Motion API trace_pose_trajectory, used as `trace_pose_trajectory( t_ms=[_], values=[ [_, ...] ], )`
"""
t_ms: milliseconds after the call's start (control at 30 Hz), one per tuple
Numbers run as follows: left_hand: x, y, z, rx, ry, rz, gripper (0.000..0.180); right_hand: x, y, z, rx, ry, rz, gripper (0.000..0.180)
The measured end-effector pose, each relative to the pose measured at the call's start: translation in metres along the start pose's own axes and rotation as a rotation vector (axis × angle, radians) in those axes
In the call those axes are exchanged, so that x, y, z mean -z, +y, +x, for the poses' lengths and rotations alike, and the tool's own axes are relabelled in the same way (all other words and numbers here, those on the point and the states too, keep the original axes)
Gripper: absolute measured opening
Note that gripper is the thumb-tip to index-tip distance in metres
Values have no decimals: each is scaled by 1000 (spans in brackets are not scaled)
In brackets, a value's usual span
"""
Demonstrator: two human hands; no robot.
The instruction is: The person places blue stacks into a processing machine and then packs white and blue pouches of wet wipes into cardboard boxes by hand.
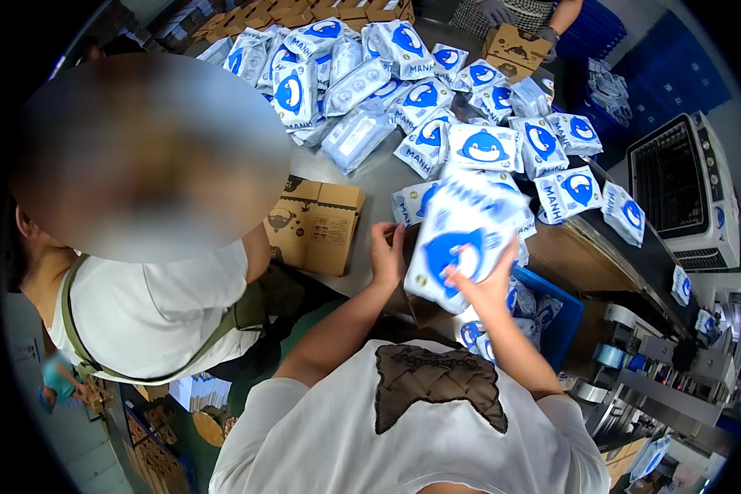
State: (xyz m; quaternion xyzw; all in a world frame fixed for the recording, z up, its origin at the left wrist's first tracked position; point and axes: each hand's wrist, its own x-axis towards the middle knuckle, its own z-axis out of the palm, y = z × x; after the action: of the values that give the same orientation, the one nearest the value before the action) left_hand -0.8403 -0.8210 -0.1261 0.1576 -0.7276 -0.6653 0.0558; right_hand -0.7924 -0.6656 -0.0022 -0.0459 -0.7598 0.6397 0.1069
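Note:
My right hand (487, 284) grips a white soft pack (445, 284) with a blue whale picture, its thumb across the front. The pack's upper part is smeared by motion. Below it is an open cardboard box (424, 311), mostly hidden by the pack. At that box's left side, my left hand (387, 255) is closed on its edge with bent fingers. Similar packs (483, 146) lie in a heap on the metal table (380, 183) beyond my hands.
A person in a white top (156, 317) stands close at my left, near a brown carton (314, 226). Across the table, gloved hands hold another carton (516, 51). A blue bin (570, 321) with packs sits by my right arm. A conveyor (634, 263) carries packs on the right.

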Motion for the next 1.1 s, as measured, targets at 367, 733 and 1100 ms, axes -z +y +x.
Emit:
trace_pose_trajectory(
  t_ms=[367, 733, 1100],
  values=[
    [-1, -8, 7, 376, -174, -502, 28, 1, 29, -53, 300, -484, -826, 64],
    [29, 7, -4, -267, -99, 203, 52, -1, 78, -54, -479, -626, -362, 90],
    [79, 18, -25, -488, -714, 819, 59, 0, 113, -79, -396, -319, 9, 81]
  ],
)
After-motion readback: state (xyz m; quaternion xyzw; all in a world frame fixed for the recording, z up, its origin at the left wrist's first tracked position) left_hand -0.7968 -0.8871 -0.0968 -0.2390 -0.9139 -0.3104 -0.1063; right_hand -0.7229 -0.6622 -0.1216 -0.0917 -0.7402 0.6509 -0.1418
